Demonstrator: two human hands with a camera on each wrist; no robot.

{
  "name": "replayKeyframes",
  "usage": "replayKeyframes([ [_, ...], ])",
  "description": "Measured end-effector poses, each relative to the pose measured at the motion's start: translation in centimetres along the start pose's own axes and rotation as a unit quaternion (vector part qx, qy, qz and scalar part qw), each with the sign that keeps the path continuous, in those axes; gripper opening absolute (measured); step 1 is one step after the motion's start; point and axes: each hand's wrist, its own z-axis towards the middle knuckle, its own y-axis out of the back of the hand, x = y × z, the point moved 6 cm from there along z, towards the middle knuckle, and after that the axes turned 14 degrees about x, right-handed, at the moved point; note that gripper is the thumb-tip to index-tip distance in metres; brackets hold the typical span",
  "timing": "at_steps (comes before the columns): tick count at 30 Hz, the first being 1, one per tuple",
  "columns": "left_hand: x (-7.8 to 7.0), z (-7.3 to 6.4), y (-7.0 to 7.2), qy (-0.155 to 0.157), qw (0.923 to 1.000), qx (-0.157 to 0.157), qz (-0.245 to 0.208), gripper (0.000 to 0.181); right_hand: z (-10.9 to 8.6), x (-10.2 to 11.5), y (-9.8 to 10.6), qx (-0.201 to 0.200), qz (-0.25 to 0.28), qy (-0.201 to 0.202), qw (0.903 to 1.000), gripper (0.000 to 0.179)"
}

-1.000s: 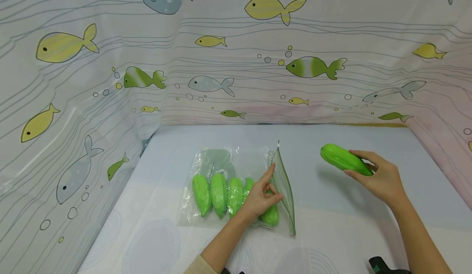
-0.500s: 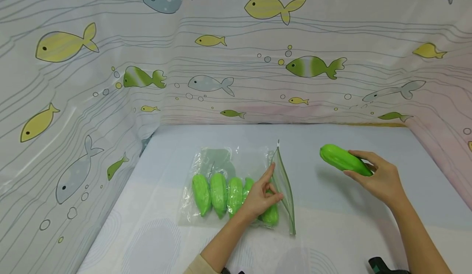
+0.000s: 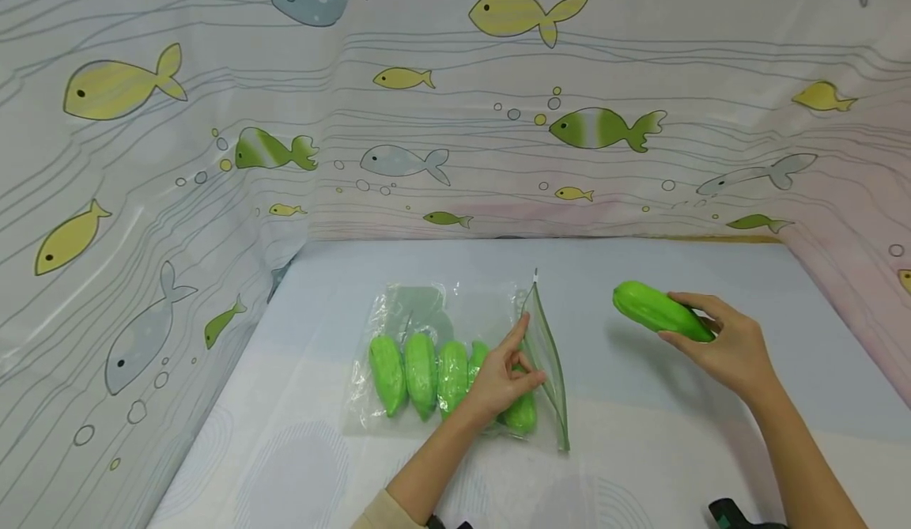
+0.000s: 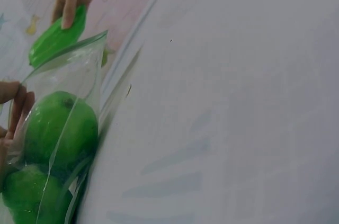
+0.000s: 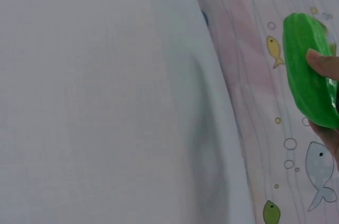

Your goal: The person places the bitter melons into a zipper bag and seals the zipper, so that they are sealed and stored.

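Observation:
In the head view a clear zip bag (image 3: 491, 296) lies on the table with several bright green, ridged, long vegetables (image 3: 421, 375) inside. My left hand (image 3: 498, 387) holds the bag's mouth at the right, its index finger and thumb spread along the near edge, so the mouth gapes. The hand and forearm hide part of the contents. Another such green vegetable (image 3: 651, 307) is in my right hand (image 3: 733, 347), held in the air right of the bag between thumb and fingers. From the left wrist, the bag opening (image 4: 79, 46) overlaps that held vegetable (image 4: 55, 41).
A pale tablecloth (image 3: 285, 466) covers the table, and a fish-patterned sheet (image 3: 455, 118) rises behind and at both sides. At the lower right edge a black object (image 3: 733, 513) shows beside the right forearm.
The view has shifted very slightly. The right hand with its green vegetable is a touch further left; the left hand stays on the bag's mouth.

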Motion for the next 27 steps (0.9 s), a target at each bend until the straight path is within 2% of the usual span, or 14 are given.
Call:
replayKeyframes([
  [5,0.0,0.0,0.0,0.020,0.9998,0.000,-0.001,0.089,-0.1,0.2,-0.2,-0.002,-0.006,0.005,1.0000,0.063],
  [12,-0.8,-0.1,-0.1,0.025,0.9995,0.009,-0.016,0.088,-0.4,0.5,-0.5,0.000,-0.012,0.009,0.9999,0.063],
  [18,-0.1,-0.2,-0.1,0.031,0.9995,0.001,-0.008,0.089,-0.6,0.8,-0.7,-0.006,-0.014,0.025,0.9996,0.064],
  [27,0.2,-0.1,0.0,0.014,0.9999,-0.005,-0.004,0.087,-0.7,1.0,-0.7,-0.013,-0.019,0.033,0.9992,0.065],
])
